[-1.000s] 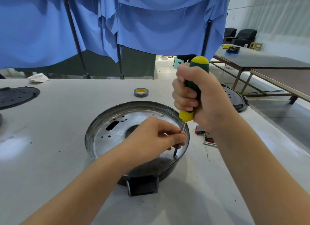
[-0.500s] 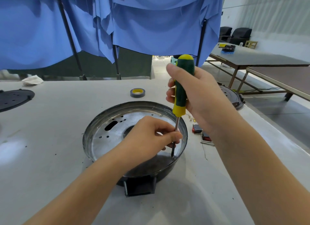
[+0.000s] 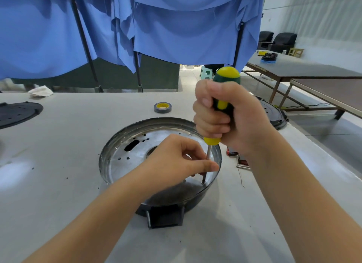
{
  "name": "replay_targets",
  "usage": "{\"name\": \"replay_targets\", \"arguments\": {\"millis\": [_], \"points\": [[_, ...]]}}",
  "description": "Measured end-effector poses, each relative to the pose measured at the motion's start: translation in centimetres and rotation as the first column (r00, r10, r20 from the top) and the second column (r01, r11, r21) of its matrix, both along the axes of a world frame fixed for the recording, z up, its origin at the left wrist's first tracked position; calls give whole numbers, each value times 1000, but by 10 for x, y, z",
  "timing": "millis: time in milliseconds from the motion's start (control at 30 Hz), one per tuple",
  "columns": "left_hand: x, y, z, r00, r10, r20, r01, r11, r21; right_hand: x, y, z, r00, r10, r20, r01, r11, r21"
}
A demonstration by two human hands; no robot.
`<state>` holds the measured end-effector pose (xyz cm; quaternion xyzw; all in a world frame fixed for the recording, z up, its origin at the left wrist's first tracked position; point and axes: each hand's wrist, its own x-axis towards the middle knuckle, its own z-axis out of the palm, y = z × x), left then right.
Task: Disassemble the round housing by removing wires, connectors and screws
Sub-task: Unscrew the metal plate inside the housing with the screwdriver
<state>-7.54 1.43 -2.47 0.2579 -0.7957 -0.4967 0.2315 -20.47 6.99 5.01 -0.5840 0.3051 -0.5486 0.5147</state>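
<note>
The right hand (image 3: 231, 119) is wrapped in a full fist around the green-and-yellow handle of a screwdriver (image 3: 223, 98), which stands nearly upright. Directly below that fist, the left hand (image 3: 176, 161) pinches the bare metal shaft between thumb and fingers, just above the tip. The tip meets the floor of the round housing (image 3: 125, 155), a shallow metal pan with a dark outer rim, close to the wall nearest the right forearm; the screw itself is too small to make out. The housing rests on the grey table (image 3: 58, 184) beneath both hands. Beyond the left hand lies a roll of tape (image 3: 162, 107); just right of the housing, under the right wrist, sit small red-and-black parts (image 3: 233, 153).
</note>
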Motion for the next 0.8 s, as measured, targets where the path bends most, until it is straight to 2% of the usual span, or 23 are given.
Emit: {"name": "replay_targets", "arguments": {"millis": [67, 167, 267, 333, 467, 600, 700, 800], "points": [[-1, 1, 0, 1000, 10, 14, -10, 1000, -25, -4, 0, 0, 999, -38, 30, 37, 999, 30], [-3, 1, 0, 1000, 21, 15, -20, 999, -45, -3, -2, -2, 966, -254, -56, 258, 962, 84], [-3, -1, -1, 998, 57, -1, -57, 998, -17, 4, -6, -7, 793, -540, -281, 560, 828, -13], [-3, 0, -1, 998, 59, -4, -59, 998, -22, 10, -7, -10, 751, -599, -276, 613, 789, -45], [0, 0, 1, 999, 41, 13, -40, 999, -32, 18, -8, -13, 845, -523, -115, 526, 851, -6], [1, 2, 1, 998, 34, 49, -31, 998, -55, 9, -7, -11, 983, -179, -43, 179, 984, 3], [0, 4, 2, 999, 16, 36, -13, 998, -61, -3, -7, -11, 1000, -2, 2, 2, 999, 33], [-1, 8, 4, 998, -34, -45, 34, 999, 1, -14, -7, -11, 982, 164, 89, -169, 984, 53]]}}
